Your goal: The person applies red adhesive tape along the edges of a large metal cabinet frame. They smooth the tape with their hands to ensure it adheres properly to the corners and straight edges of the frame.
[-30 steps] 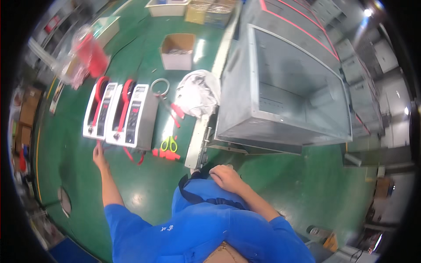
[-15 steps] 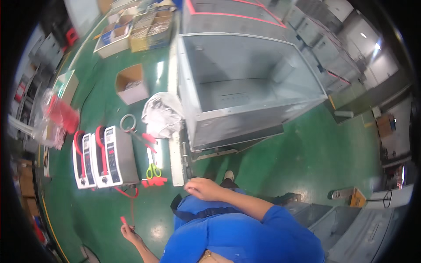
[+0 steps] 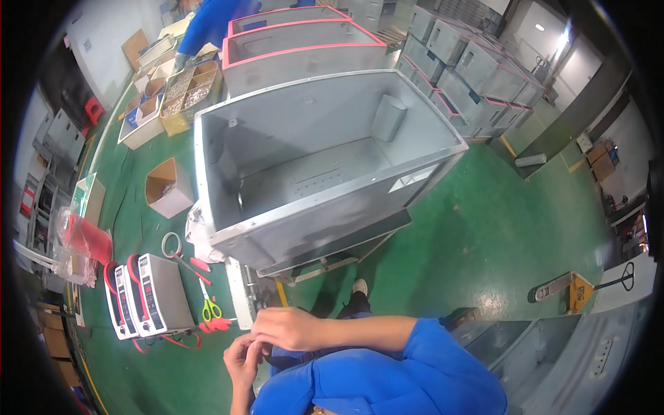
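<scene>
My left hand (image 3: pixel 242 356) and my right hand (image 3: pixel 287 328) meet low in front of my body, fingers closed and pressed together at the tips. Whatever they pinch is hidden or too small to make out. Just beyond them is the near end of a pale rail (image 3: pixel 240 294). Ahead stands a large grey open-topped metal cabinet body (image 3: pixel 325 207), apart from both hands. Left of the rail lie green-handled scissors (image 3: pixel 210 308) and a red-handled tool (image 3: pixel 216 324). A white cloth (image 3: pixel 198 235) is partly hidden behind the cabinet's left corner.
Two white control boxes (image 3: pixel 162 294) with red cords stand at left. An open carton (image 3: pixel 169 190) and parts bins (image 3: pixel 190 97) lie farther off, near a co-worker's blue sleeve (image 3: pixel 207 31). Red-edged cabinets (image 3: pixel 304 52) stand behind; a yellow pallet truck (image 3: pixel 579 294) is at right.
My left hand, which held a small red piece out to the left, has come in to meet my right hand. The red piece no longer shows. The view has shifted; the cabinet appears farther left.
</scene>
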`<state>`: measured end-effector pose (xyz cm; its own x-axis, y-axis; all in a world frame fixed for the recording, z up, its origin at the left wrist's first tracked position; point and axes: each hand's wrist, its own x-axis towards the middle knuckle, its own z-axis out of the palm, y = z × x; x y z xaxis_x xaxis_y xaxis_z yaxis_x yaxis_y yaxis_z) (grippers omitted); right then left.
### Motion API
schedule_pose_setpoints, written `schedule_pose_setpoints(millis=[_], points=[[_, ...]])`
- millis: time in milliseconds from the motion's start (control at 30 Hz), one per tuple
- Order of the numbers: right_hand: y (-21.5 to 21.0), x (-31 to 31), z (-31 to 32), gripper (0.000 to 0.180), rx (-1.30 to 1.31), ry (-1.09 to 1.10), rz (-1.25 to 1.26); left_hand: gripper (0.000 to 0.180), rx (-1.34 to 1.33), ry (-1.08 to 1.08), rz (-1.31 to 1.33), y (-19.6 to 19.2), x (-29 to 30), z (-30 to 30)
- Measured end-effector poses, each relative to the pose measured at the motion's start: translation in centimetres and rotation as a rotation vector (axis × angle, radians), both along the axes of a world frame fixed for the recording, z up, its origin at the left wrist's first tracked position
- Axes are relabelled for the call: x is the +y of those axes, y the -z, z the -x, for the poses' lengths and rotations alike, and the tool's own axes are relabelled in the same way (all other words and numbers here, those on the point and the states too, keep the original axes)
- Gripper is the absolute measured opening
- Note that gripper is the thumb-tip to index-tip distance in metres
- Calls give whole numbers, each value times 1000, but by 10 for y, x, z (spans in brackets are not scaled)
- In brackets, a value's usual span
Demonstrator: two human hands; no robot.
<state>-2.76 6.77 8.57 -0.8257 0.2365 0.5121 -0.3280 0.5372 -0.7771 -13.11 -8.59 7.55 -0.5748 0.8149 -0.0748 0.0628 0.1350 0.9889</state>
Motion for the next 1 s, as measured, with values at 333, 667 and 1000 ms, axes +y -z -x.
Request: schedule_pose_setpoints(millis=[333, 667, 1000], points=[[-87, 200, -196, 6, -127, 641, -197, 19, 301, 483, 247, -67, 112, -26], [-103, 322, -279, 8, -196, 765, -111, 13, 652, 128, 292, -127, 123, -5], [-113, 357, -270, 23, -47, 722, 484, 11, 536, -46, 138, -143, 132, 57]])
